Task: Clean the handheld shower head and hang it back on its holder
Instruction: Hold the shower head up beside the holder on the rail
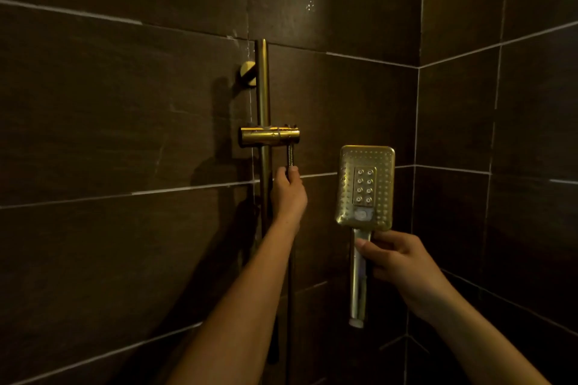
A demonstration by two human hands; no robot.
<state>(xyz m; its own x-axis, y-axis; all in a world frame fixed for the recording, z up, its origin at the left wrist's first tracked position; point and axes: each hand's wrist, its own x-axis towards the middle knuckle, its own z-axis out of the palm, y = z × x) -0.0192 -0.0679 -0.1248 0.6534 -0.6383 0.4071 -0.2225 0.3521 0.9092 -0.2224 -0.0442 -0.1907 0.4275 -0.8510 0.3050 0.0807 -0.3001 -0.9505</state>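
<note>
The likeliest slip, to my eye, was at the holder (pixel 269 136). The shower head (pixel 365 186) was off the wall, held upright and well apart from the bracket, at about three o'clock from it and a little lower. The bottom end of its handle showed bare, with no hose visibly joined to it, though the dim light made that hard to swear to. If the hose (pixel 291 157) really was detached, hanging the head back first would leave it useless, and threading the coupling crooked could cause a leak. The gold finish looked slick, so a wet handle could also slide through a loose grip and strike the tiles (pixel 125 103).

The right hand (pixel 403 262) was wrapped round the upper part of the handle just under the spray face, thumb laid across the front and fingers curled behind, a closed grip. The left hand (pixel 289 191) was at six o'clock from the holder, beside the vertical rail (pixel 262 84), with fingertips pinched narrowly on the ribbed hose that hung down from the bracket's right end. Pulling that hose hard could twist the bracket on the rail.
</note>
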